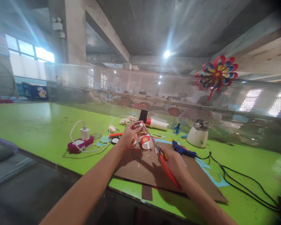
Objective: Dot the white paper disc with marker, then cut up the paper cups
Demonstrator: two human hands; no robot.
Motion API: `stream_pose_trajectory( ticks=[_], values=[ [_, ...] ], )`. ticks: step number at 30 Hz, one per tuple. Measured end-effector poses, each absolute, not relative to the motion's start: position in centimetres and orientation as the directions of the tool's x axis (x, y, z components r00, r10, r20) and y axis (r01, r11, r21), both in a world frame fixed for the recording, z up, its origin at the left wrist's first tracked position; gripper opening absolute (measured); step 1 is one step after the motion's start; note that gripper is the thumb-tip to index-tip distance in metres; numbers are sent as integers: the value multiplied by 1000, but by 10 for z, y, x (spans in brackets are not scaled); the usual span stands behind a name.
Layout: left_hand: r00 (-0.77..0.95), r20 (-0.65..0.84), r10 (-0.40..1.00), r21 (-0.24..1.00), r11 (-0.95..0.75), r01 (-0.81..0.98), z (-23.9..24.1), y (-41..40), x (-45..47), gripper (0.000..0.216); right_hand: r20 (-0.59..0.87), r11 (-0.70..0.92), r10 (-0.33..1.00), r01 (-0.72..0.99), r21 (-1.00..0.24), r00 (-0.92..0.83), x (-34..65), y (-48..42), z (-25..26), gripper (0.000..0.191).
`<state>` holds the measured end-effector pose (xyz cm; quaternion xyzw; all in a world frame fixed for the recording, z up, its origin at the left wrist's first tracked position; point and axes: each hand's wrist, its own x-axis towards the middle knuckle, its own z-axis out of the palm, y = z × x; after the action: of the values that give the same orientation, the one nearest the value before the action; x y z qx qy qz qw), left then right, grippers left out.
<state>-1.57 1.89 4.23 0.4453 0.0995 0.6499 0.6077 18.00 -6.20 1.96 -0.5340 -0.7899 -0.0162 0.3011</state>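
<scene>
My right hand (175,165) is closed around the handles of red-handled scissors (166,170), whose metal blades point up and away toward my left hand. Between the fingertips of my left hand (131,134) is a small white and red piece of paper (142,124), right at the blade tips. Just below the blades, a red and white paper loop (146,142) is near my left hand; whether that hand also touches it I cannot tell. Under both hands lies a brown board (145,168) on the green table.
A blue glue gun (184,150) with a black cable lies on the right, before a white spray bottle (198,137). At left stands a magenta power strip (81,144) with a white charger. A phone (143,115) and white roll (159,124) are behind, near the perforated metal screen (121,93).
</scene>
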Motion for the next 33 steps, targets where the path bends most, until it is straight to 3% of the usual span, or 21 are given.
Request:
stream_pose_trajectory(
  ticks=[25, 33],
  values=[
    [154, 426, 892, 680, -203, -704, 41, 20, -16, 39, 508, 474, 817, 819, -323, -272, 184, -62, 18, 39],
    [151, 427, 892, 682, -208, -701, 41, 20, -15, 40, 471, 414, 850, 850, -325, -233, 180, -64, 20, 43]
  ],
)
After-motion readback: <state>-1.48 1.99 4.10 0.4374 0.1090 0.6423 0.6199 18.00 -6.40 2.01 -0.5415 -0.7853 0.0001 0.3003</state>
